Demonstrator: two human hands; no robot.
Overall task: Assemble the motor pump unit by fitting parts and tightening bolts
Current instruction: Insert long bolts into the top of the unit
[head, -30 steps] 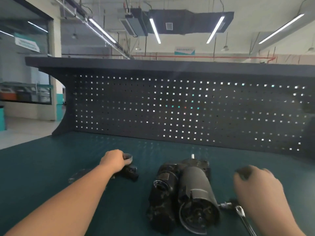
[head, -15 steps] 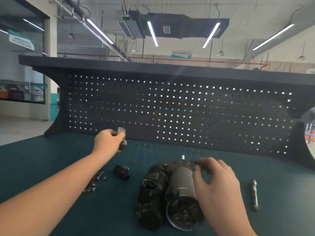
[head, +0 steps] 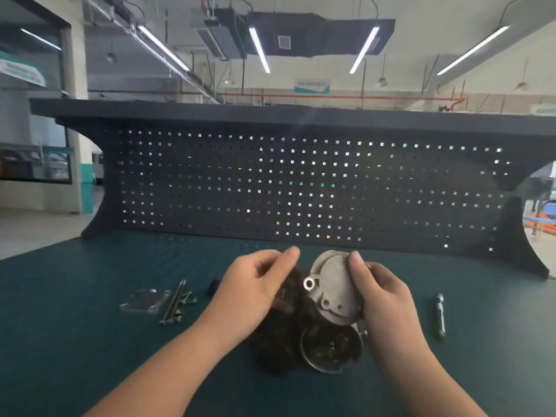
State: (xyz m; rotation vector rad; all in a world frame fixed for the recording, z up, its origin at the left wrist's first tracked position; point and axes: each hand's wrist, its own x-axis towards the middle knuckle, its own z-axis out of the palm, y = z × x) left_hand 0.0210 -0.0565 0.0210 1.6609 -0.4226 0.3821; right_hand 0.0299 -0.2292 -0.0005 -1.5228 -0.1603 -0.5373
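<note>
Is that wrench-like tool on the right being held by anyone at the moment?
No, the tool lies alone on the green bench top, apart from the right hand, which holds the round metal cover.

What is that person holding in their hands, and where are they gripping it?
The right hand holds a round grey metal cover by its right edge, above the motor body. The left hand curls by its left side; whether it grips anything cannot be told.

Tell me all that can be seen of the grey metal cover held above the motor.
The grey metal cover is a round, matt, cast-looking plate with a lug bearing a bright ring hole and smaller holes near its lower edge. It is tilted, held above the dark motor's open end. The right hand grips its right edge; the left hand is beside it.
</note>
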